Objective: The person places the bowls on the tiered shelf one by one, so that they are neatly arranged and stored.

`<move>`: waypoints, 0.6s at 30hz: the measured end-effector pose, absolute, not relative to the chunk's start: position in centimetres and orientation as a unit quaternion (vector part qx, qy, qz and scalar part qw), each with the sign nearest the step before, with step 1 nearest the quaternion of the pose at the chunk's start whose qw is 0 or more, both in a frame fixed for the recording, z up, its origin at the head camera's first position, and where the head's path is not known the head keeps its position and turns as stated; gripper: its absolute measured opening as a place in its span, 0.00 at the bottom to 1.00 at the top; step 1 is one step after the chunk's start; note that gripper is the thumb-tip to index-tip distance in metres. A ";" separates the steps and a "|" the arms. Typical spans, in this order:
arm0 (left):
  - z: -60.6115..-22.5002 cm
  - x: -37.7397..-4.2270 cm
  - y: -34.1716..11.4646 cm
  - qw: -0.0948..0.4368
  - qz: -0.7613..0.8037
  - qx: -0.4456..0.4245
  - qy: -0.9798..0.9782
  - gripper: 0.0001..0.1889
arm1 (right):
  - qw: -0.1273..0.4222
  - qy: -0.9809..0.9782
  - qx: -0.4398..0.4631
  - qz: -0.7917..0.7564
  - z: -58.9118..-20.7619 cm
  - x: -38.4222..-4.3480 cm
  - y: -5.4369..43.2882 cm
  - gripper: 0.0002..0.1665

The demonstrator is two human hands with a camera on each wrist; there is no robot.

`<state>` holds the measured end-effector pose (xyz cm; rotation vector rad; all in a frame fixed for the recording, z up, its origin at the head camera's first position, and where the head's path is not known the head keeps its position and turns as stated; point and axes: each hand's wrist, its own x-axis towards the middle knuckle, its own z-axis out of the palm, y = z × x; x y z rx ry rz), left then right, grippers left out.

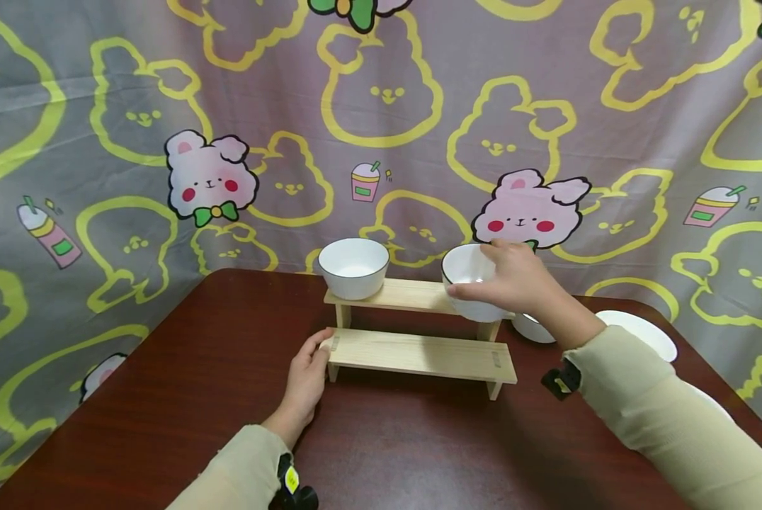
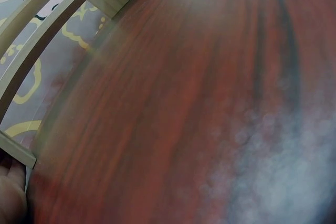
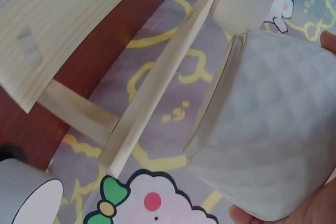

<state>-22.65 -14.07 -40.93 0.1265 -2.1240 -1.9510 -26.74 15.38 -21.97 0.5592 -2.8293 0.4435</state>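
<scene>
My right hand [image 1: 518, 280] grips a white dark-rimmed bowl [image 1: 467, 265], its mouth tilted toward me. The bowl overlaps the right end of the upper board in the head view. Seen from the right wrist, this bowl [image 3: 262, 124] has a quilted outer wall, with fingertips and thumb at its sides. A two-tier wooden stand [image 1: 419, 353] is on the table. At the left end of its lower board, my left hand [image 1: 307, 372] holds the edge. A matching bowl [image 1: 353, 269] rests upright on the upper board's left end.
Behind the right forearm, partly hidden, another white bowl [image 1: 534, 329] stands on the dark red wood table [image 1: 164, 397]. A white plate [image 1: 639, 333] lies farther right, and another white rim shows under the sleeve. A patterned curtain [image 1: 279, 92] hangs behind the table.
</scene>
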 end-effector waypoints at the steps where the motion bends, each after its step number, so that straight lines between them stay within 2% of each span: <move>1: -40.9 -22.6 -14.1 0.127 -0.671 0.043 -0.729 0.19 | 0.112 -0.963 0.191 0.151 -22.0 -26.8 15.2 0.53; 12: -40.7 -22.5 -13.9 0.128 -0.672 0.042 -0.728 0.19 | 0.128 -0.958 0.189 0.174 -22.8 -27.9 13.1 0.51; 18: -40.8 -22.4 -13.9 0.129 -0.673 0.042 -0.727 0.19 | 0.120 -0.959 0.187 0.176 -23.3 -28.8 12.2 0.54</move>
